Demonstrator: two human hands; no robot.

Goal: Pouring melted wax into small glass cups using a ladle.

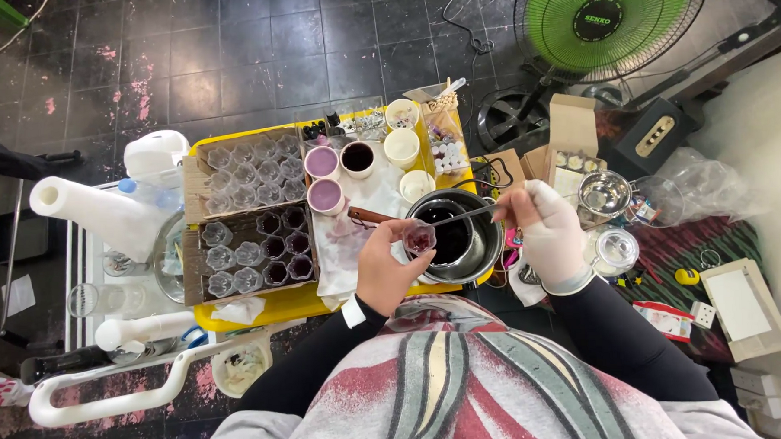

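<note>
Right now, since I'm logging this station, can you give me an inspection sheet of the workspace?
Surface: yellow tray, crowded.
Job's things: small cup with dark liquid; thin spoon; metal pot of dark liquid.
Clutter: cardboard boxes of small clear cups, ceramic cups, paper roll.
Grips: left hand holds small cup; gloved right hand holds spoon.
Cables: black cords on floor.
Surroundings: green fan, dark tiles.

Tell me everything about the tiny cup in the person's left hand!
The small clear cup looks like see-through plastic with faceted sides. It holds dark purplish-red liquid and stands about upright. The left hand pinches it with bare fingertips at the near edge of the metal pot of dark liquid. The gloved right hand holds a thin metal spoon whose end reaches just above the cup.
</note>
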